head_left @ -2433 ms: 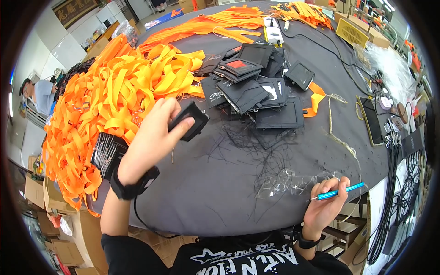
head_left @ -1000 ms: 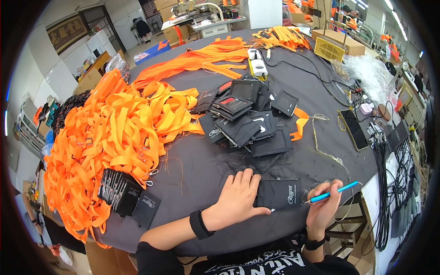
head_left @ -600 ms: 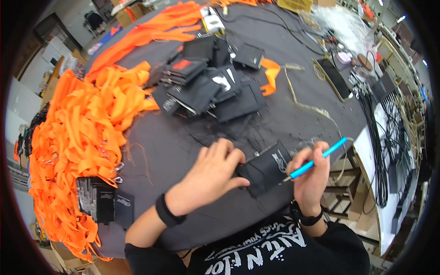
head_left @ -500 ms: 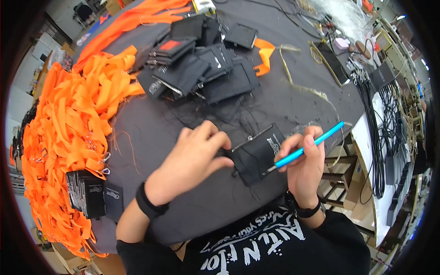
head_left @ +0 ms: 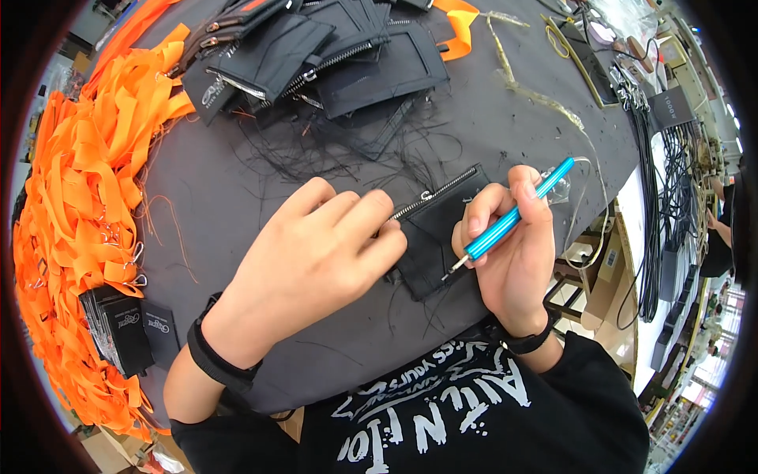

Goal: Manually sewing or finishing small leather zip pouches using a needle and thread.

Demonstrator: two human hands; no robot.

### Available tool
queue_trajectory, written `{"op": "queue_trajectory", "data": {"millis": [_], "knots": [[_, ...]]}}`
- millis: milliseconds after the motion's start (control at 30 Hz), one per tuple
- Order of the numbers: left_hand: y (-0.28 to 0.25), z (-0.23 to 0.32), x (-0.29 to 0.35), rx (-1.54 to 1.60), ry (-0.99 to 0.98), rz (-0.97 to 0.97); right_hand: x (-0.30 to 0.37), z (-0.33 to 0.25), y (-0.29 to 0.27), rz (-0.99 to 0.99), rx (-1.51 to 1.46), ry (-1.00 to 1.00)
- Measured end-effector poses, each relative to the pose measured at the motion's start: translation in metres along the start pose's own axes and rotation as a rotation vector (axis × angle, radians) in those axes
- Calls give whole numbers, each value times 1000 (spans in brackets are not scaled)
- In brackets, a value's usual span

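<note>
My right hand (head_left: 513, 261) grips one blue pen-shaped tool (head_left: 496, 233), its single metal tip pointing down over the near side of one black pouch (head_left: 434, 229). My left hand (head_left: 316, 245) is curled, fingertips drawn together at the pouch's left edge; I cannot tell whether they pinch it. The pouch lies flat on the bench (head_left: 308, 347) between my two hands, with one zip (head_left: 442, 192) along its far edge. I wear two black wristbands (head_left: 225, 351), one per arm.

Just beyond are loose black threads (head_left: 339, 150), too many to count, then a pile of black pouches (head_left: 387, 71), at least five, overlapping. One orange strap loop (head_left: 459, 31) lies right of it. To the left spreads one big heap of orange straps (head_left: 95, 174), uncountable; at its near end sit one tight stack of pouches (head_left: 114, 324) and one flat dark pouch (head_left: 164, 328). Far right lies one phone (head_left: 588, 63).
</note>
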State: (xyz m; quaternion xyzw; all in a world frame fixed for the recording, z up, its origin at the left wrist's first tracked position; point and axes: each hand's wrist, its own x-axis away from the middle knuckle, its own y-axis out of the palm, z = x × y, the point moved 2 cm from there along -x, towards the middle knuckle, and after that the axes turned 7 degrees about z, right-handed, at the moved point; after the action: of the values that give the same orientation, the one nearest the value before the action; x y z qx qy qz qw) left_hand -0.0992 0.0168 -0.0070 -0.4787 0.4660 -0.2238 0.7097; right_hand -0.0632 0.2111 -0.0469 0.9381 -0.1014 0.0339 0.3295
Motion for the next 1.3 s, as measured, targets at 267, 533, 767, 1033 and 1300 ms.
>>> {"op": "queue_trajectory", "data": {"millis": [267,533,767,1033,1300], "knots": [[-3,-6,10,-77,-9,-89,7,2,8,53,177,-112],[-9,-6,19,382,-527,-109,5,11,13,-216,504,-321],[-10,-5,24,507,-721,-169,6,11,14,-233,611,-362],[-7,-6,24,479,-638,-145,8,8,13,-123,632,-325],[-10,3,20,376,-723,-145,7,9,13,-136,631,-344]]}}
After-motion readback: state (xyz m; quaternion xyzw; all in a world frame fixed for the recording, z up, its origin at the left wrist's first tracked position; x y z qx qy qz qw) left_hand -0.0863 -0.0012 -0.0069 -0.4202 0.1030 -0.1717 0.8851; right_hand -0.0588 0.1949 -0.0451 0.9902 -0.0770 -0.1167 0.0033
